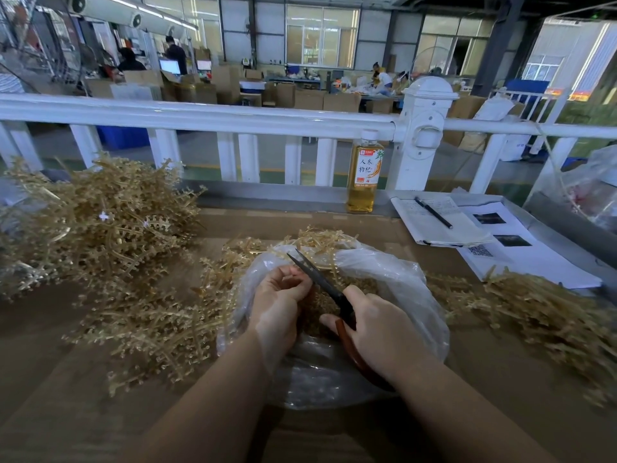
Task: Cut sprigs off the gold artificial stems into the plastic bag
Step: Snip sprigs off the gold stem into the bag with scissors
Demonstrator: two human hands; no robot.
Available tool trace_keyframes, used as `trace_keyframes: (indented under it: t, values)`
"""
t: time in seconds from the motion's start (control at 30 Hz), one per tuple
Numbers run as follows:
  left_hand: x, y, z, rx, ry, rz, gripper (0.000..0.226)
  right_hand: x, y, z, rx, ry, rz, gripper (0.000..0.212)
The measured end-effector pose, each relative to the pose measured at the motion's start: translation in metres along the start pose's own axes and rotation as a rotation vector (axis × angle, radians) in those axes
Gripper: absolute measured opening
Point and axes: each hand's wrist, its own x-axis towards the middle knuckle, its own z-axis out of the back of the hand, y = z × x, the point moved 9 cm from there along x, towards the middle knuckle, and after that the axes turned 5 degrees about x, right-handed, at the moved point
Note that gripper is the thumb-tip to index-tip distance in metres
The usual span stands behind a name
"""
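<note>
My left hand [278, 297] pinches a gold stem [302, 279] over the plastic bag [394, 282] so sprigs drop in; my right hand [380, 324] grips the scissors [320, 282], blades toward eleven o'clock. Uncut stems [110, 225] wait at ten.

Right hand [380, 329] grips scissors [320, 279] beside left hand [278, 302] over plastic bag [400, 282].
</note>
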Motion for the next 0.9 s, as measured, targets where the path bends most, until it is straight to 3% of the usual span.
trace_keyframes:
  t: [0.13,0.33,0.9]
  values:
    - [-0.0018,-0.0009,-0.0034,0.073,0.029,-0.018,0.025,0.0006,-0.0006,0.0001,0.035,0.02,-0.014,0.036]
    - [-0.0072,-0.0018,-0.0089,-0.005,0.087,0.02,0.024,0.0019,-0.0007,0.0003,0.016,0.02,-0.009,0.037]
    - [-0.001,0.0033,-0.0018,-0.103,0.04,0.06,0.022,-0.0007,0.0025,-0.0036,-0.018,0.006,-0.003,0.041]
